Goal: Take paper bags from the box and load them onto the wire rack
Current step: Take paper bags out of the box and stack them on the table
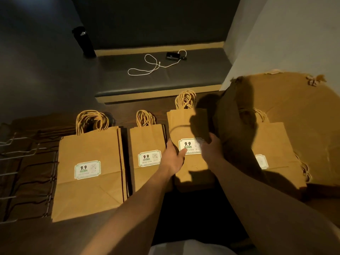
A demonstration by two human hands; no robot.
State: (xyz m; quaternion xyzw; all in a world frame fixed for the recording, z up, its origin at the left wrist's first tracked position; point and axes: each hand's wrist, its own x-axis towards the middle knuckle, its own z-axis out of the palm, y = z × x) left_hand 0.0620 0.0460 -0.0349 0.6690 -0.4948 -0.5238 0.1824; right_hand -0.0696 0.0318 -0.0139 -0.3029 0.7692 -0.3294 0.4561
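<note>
Dim flooring carries the bag stack [185, 129] lying flat between both hands, handles pointing away, left hand [172, 157] and right hand [211, 150] gripping its opposite edges, while the wire rack [27, 173] lies far off beyond the left hand.

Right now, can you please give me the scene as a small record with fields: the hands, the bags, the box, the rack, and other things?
left hand: holds the left edge of the third bag stack, thumb on its label
right hand: holds the same stack at its right side
other stacks: first stack and second stack, flat, handles away
box: at right, open, bags inside
wire rack: at far left
bench: white cable, small dark device
</note>
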